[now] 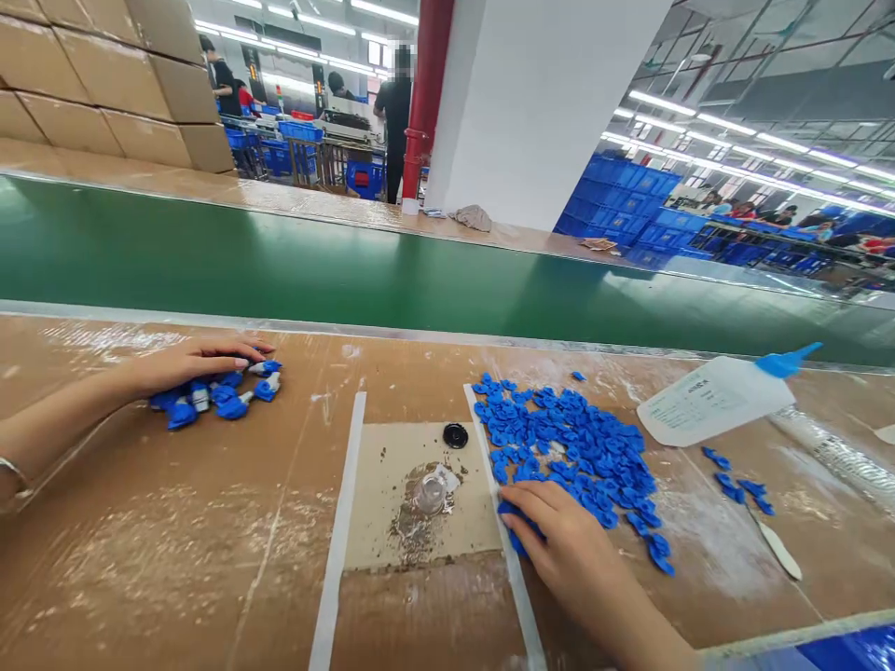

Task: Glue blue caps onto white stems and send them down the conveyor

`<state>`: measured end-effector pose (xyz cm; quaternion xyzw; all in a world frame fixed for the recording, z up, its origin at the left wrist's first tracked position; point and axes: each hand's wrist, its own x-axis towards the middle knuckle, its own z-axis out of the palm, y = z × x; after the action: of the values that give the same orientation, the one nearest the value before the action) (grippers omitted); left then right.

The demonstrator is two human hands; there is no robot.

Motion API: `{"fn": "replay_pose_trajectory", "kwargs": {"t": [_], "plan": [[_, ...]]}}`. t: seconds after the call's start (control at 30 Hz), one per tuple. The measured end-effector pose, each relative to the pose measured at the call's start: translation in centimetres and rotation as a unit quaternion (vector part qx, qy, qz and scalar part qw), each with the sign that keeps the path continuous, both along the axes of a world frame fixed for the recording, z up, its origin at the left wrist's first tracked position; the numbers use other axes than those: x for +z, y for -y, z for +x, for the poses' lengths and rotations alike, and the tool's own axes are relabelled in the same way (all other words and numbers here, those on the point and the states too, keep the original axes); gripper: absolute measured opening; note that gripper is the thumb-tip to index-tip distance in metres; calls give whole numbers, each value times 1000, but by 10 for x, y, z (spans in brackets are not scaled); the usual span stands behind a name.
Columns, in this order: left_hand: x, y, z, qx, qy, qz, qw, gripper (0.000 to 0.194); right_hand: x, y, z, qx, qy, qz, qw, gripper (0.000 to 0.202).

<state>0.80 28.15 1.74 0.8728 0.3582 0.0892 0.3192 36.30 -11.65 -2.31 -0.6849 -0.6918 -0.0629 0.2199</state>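
My left hand [199,362] lies over a small heap of blue and whitish pieces [227,396] on the left, fingers stretched out above them. At the near left edge of a large spread of small, crumpled-looking blue pieces [573,438], my right hand [559,531] has its fingers bent over some blue pieces [521,527], partly hidden underneath. Between the hands, a beige sheet [378,466] holds a small clear dome-shaped part [430,494] standing among dark specks and a whitish scrap. A round black part [455,435] sits behind it.
White tape strips [342,522] flank the sheet. A translucent bottle with a blue nozzle [713,401] lies at right, near a thin pale-handled tool [779,550] and several stray blue pieces. Beyond runs a green conveyor belt [314,270]. Cardboard boxes [104,84] are stacked behind; people work farther off.
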Motion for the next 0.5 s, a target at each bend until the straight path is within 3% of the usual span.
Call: {"fn": "replay_pose_trajectory", "kwargs": {"t": [0.13, 0.27, 0.4, 0.5], "plan": [[-6, 36, -13, -23, 0, -20, 1000, 50, -1, -4, -2, 16, 20, -44, 999, 28], [-13, 55, -20, -21, 18, -23, 999, 51, -2, -2, 1, 23, 49, -52, 997, 28], [-14, 58, -11, 17, 36, -11, 999, 68, -4, 4, 0, 22, 81, -44, 996, 33], [-10, 66, 5, -3, 23, -31, 999, 63, -4, 13, -6, 36, 98, -6, 994, 32]]}}
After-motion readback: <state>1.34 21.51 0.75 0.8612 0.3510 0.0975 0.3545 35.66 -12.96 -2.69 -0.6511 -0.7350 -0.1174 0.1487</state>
